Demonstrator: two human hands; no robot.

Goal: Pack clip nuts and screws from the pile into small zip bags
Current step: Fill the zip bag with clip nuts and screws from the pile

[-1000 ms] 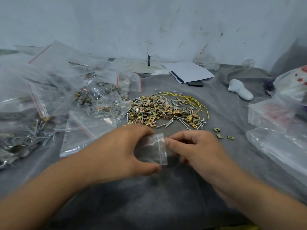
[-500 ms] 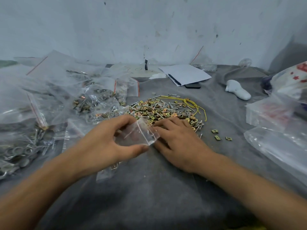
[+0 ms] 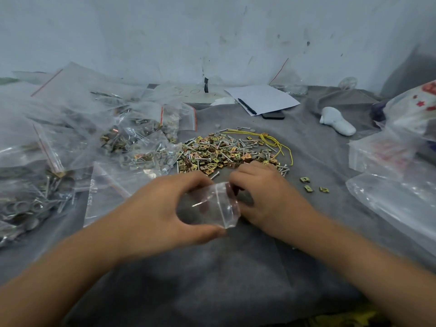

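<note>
One zip bag in left hand grip, right hand touching.

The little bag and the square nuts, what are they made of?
The bag looks like thin clear plastic: it is see-through, glossy and crinkled. The nuts look like metal with a yellowish-gold coating, probably plated steel: they glint and have sharp bent edges. The exact metal cannot be told.

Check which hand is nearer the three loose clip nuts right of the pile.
Right. The right hand lies just left of the three loose clip nuts; the left hand is farther left, holding the small zip bag.
</note>
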